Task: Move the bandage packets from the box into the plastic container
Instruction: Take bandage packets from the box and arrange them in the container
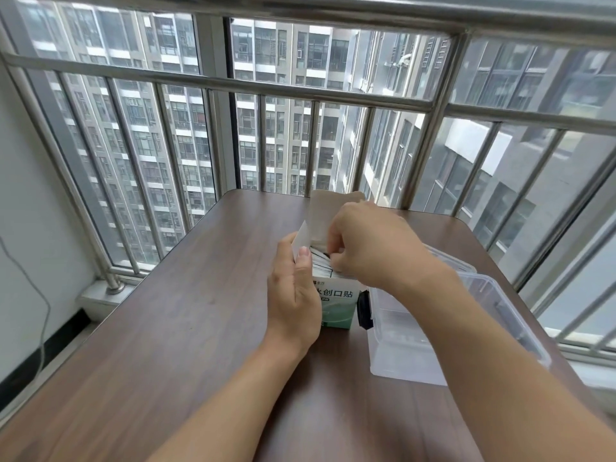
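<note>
A white and green bandage box (pixel 336 308) stands upright in the middle of the brown table, its top flaps open. My left hand (pixel 295 295) is wrapped around the box's left side, thumb at the rim. My right hand (pixel 370 245) reaches into the open top from the right, its fingertips pinched on the white bandage packets (pixel 320 261) packed inside. A clear plastic container (pixel 410 348) sits just right of the box under my right forearm; what lies in it is hard to tell.
The wooden table (pixel 186 311) stands against a metal balcony railing (pixel 213 85) with glass panes behind it. The container's clear lid (pixel 450 258) lies behind the container. A wall and a hanging cable (pixel 40 295) are on the left.
</note>
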{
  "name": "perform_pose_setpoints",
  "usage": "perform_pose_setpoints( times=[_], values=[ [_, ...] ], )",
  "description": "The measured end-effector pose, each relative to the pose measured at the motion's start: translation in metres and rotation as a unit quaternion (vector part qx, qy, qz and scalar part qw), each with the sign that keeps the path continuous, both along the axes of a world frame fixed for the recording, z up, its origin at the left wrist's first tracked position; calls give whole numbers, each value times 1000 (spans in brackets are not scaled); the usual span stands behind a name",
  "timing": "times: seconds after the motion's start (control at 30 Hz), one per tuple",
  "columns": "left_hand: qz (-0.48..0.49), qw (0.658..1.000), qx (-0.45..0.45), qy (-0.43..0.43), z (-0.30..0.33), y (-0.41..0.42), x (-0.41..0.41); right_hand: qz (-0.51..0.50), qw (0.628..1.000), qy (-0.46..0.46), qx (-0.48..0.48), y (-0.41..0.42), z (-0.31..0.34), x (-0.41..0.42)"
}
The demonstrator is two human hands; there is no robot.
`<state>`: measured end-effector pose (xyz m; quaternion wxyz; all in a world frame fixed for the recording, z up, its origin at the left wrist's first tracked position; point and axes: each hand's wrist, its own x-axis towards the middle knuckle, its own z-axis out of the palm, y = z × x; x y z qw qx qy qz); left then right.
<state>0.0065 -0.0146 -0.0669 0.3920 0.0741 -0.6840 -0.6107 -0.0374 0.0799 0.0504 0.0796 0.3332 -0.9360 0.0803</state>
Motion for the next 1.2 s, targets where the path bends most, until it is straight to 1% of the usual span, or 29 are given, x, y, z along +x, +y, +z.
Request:
perform_pose_setpoints(
  times=[0.1, 0.17, 0.23, 0.33, 0.37, 0.47, 0.6, 0.67, 0.7, 0.77, 0.87, 0.9, 0.97, 1.03, 1.07, 1.1, 1.13, 1.17, 1.2],
  values=[
    [4, 1000, -11, 8, 4, 3, 3, -4, 1000, -15, 22, 5, 1, -3],
    [4, 1000, -9, 5, 5, 3, 3, 7, 1000, -27, 8, 8, 2, -6],
    [5, 1000, -9, -5, 5, 2, 2, 25, 997, -50, -52, 12, 6, -12],
    [14, 1000, -10, -5, 7, 0, 3, 30, 979, -97, -176, 17, 13, -17],
    [21, 1000, -11, -2, 8, -1, 3, 32, 975, -101, -195, 18, 14, -18],
    [36, 999, -25, -3, 8, -4, 3, 43, 977, -69, -200, 17, 10, -21],
    [77, 996, -45, -16, 7, -10, 0, 47, 970, 14, -237, 16, 14, -22],
    [93, 994, -43, -22, 8, -15, -1, 46, 963, 18, -265, 20, 20, -22],
    [99, 994, -42, -25, 8, -16, -1, 48, 958, -2, -283, 23, 21, -23],
    [113, 992, -50, -20, 9, -16, 0, 54, 939, -82, -328, 29, 23, -25],
    [133, 987, -83, 32, 15, -14, 5, 51, 885, -212, -411, 40, 29, -29],
    [139, 985, -89, 57, 19, -13, 8, 50, 867, -252, -426, 45, 32, -30],
    [149, 976, -105, 118, 30, -11, 18, 59, 848, -328, -413, 57, 41, -31],
    [136, 967, -138, 168, 47, -5, 33, 83, 846, -384, -361, 68, 45, -30],
    [110, 966, -158, 173, 57, -1, 41, 96, 847, -400, -336, 70, 45, -30],
    [77, 969, -178, 153, 69, 3, 47, 105, 850, -408, -316, 71, 45, -29],
    [46, 974, -200, 101, 81, 9, 52, 110, 853, -408, -305, 71, 45, -29],
    [21, 974, -225, 26, 94, 16, 54, 114, 856, -405, -299, 71, 46, -28],
    [5, 965, -256, -55, 103, 20, 52, 117, 858, -402, -296, 71, 47, -28]
  ],
)
